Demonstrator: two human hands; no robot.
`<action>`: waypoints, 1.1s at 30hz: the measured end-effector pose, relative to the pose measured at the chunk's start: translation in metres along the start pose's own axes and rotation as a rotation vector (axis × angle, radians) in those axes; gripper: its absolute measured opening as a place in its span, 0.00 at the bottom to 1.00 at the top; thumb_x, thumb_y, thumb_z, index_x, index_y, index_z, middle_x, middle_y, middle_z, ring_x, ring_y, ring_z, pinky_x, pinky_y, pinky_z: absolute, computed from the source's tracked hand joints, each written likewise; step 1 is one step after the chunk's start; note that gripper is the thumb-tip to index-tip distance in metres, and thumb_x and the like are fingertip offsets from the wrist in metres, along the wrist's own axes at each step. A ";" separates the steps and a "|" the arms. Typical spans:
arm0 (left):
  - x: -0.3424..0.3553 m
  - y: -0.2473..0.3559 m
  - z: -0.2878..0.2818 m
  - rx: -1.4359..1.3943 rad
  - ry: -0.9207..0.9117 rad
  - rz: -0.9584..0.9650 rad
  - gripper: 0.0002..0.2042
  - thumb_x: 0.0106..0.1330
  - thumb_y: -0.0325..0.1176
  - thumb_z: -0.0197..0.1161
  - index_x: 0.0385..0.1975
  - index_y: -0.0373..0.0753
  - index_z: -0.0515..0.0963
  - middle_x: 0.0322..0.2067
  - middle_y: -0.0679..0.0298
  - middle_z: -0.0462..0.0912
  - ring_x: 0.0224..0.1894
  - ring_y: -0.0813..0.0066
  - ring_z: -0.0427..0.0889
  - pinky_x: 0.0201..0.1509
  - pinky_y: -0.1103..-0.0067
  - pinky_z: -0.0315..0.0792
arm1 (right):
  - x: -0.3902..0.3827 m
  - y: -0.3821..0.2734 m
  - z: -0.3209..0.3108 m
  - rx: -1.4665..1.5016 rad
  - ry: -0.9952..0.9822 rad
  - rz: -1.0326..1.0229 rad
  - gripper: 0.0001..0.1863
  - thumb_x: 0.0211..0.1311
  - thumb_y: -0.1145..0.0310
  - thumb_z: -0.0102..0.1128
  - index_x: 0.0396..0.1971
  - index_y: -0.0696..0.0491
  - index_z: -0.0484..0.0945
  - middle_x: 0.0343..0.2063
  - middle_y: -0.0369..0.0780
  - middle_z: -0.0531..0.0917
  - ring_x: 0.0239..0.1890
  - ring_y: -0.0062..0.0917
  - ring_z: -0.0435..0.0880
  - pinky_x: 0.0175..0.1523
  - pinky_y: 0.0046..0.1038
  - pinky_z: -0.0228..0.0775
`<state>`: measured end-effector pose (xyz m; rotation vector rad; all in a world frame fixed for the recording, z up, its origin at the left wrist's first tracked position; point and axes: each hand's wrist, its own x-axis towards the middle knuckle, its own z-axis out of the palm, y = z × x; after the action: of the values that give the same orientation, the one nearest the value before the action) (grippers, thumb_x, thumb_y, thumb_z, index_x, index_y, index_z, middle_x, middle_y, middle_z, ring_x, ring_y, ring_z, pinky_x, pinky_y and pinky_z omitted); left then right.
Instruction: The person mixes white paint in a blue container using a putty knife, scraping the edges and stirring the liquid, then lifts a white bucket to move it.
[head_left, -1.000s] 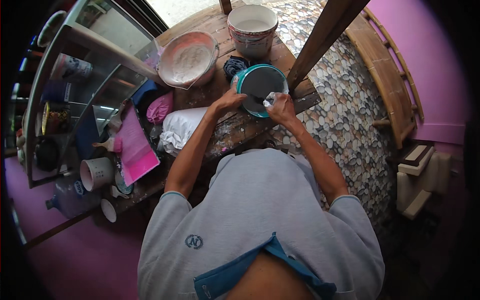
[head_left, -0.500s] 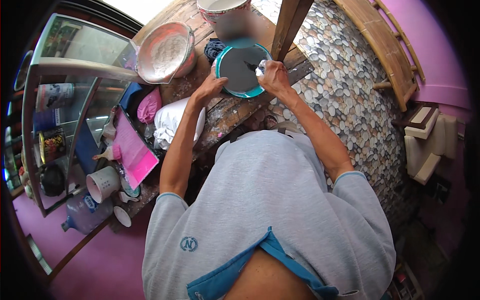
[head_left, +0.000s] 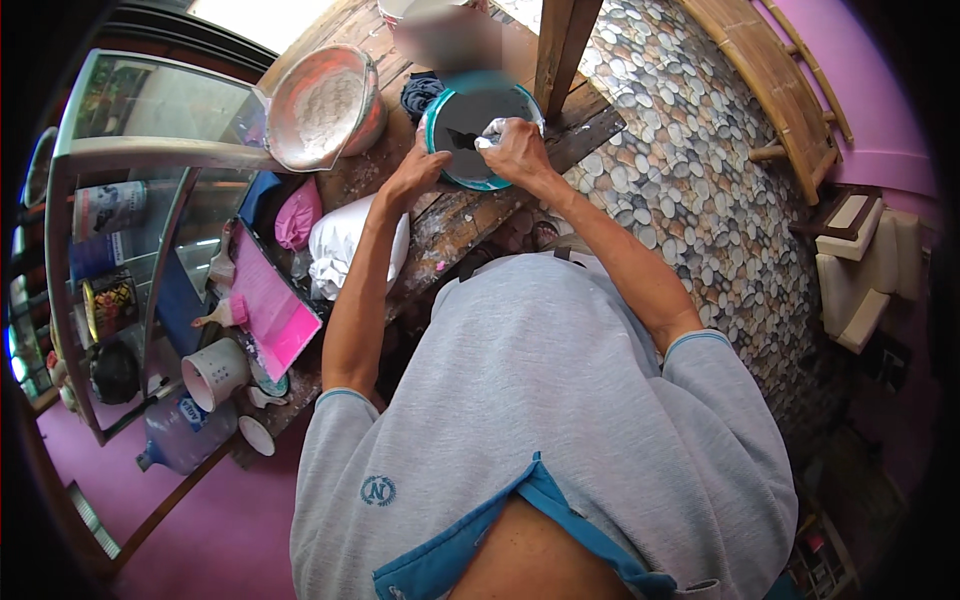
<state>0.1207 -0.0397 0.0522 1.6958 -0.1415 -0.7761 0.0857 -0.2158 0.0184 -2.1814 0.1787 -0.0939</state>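
The round teal plastic tub (head_left: 478,184) looks heavy and stiff; hold its rim, as the left hand (head_left: 416,168) does; the right hand (head_left: 520,152) clenches a soft-looking crumpled white wad (head_left: 492,128).

Teal bucket (head_left: 480,184): gripped at eight o'clock by the left hand (head_left: 413,172).
Right hand (head_left: 518,152): closed around white material (head_left: 490,133) at the bucket's four o'clock.
Dark cloth (head_left: 420,96): bunched on the worktop (head_left: 455,217) at the bucket's ten o'clock.

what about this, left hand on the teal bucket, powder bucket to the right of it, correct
Wrong side: the head view shows the powder bucket left of the teal bucket. The left hand is on the teal bucket, as you say.
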 end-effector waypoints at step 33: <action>0.001 -0.004 -0.008 -0.112 -0.102 -0.028 0.19 0.66 0.29 0.47 0.56 0.34 0.61 0.46 0.56 0.74 0.47 0.68 0.78 0.48 0.70 0.79 | 0.006 0.002 0.013 -0.587 0.288 -0.817 0.05 0.49 0.69 0.52 0.19 0.53 0.72 0.25 0.39 0.72 0.31 0.27 0.77 0.30 0.26 0.70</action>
<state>0.1244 -0.0326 0.0490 1.5556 -0.1423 -0.8758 0.0932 -0.2075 0.0093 -2.6779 -0.6092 -0.9122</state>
